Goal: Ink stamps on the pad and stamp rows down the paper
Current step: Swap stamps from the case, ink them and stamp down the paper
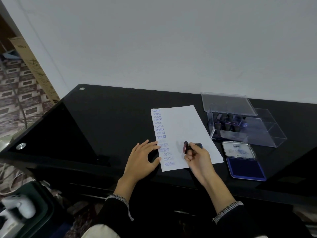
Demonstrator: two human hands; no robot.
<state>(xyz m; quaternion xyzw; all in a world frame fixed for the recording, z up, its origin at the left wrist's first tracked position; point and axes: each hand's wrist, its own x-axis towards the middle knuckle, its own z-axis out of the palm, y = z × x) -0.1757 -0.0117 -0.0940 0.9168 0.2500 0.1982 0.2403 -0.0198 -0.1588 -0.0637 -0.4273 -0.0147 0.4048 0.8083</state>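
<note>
The person's left hand (143, 156) lay flat with fingers spread, its fingertips (155, 145) pressing on the left edge of the paper (187, 127) where the paper met the black glass table (103, 117). The right hand (197, 156) was curled round a stamp (186, 147), gripping its dark handle between thumb and fingers. The stamp was tipped on its side, reddish face turned toward the left hand, held just above the lower middle of the sheet; contact with the paper could not be confirmed.

Between the two hands ran a column of blue impressions (163, 138) down the sheet's left margin, reading SAMPLE at the far end, then AIR MAIL, EXPRESS, TAX OUT and AMENDED nearest the person. Several were printed upside down, and one was too faint to read.

To the right of the right hand, just off the paper, sat the ink pad (244, 168), lid open, blue surface exposed. Beyond it stood a clear plastic box (267, 134), lid raised, holding more dark-handled stamps (226, 122)
</note>
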